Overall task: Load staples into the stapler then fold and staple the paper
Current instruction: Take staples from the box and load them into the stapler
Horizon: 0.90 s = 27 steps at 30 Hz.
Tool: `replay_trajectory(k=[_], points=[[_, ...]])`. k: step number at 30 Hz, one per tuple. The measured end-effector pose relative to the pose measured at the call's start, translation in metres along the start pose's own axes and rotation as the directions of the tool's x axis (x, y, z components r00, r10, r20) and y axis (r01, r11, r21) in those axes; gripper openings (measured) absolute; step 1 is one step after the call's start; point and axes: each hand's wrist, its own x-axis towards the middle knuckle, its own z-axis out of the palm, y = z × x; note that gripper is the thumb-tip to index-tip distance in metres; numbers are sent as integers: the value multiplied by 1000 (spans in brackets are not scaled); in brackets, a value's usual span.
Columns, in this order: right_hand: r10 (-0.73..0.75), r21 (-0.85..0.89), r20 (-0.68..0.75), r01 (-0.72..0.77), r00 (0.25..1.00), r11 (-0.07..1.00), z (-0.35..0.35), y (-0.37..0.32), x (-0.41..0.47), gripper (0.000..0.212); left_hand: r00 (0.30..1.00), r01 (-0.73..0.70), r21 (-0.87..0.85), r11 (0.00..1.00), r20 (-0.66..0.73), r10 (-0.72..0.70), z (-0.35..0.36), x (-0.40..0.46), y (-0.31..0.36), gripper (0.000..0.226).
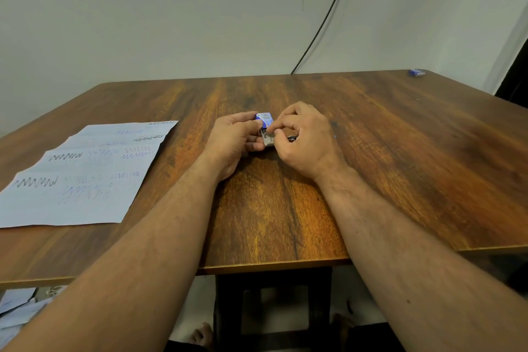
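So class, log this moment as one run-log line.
step: taking staples | left hand: holds staple box | right hand: fingers at open box | paper: flat, untouched | stapler: hidden

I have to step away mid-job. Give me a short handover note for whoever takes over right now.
Left hand: holds the small blue staple box, drawer slid partly out.
Right hand: fingers pinching at the open drawer, apparently pulling staples; a small dark item shows under the palm, too hidden to identify.
Paper: flat and unfolded on the table, to the left.
Another small blue object lies at the far right corner.
Done: box opened.
Left: load the stapler, fold the paper, staple it.
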Motion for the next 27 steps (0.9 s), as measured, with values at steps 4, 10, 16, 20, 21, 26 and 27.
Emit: replay_trajectory(k=[4, 10, 16, 20, 21, 26, 27], points=[[12, -10, 28, -11, 1000, 1000, 1, 0, -1, 23, 1000, 1, 2, 1000, -3, -1, 0, 0, 0, 35], [33, 35, -1, -33, 999, 999, 0, -3, -1, 13, 1000, 0, -8, 1000, -16, 0, 1, 0, 0, 37], [22, 13, 18, -22, 1000, 1000, 1, -3, -1, 24, 1000, 3, -5, 1000, -9, -3, 0, 0, 0, 35], [33, 14, 29, -33, 999, 999, 1, -2, 0, 24, 1000, 3, -5, 1000, -12, -3, 1, -2, 2, 35], [38, 22, 24, -38, 999, 999, 1, -2, 0, 22, 1000, 2, -7, 1000, -15, -2, 1, -2, 2, 35], [49, 57, -30, -47, 998, 997, 1, -2, -1, 16, 1000, 5, 7, 1000, -22, -4, 1, 0, 1, 38], [53, 56, -38, -51, 998, 997, 1, -1, -1, 15, 1000, 5, 12, 1000, -22, -5, 2, -1, 1, 38]])
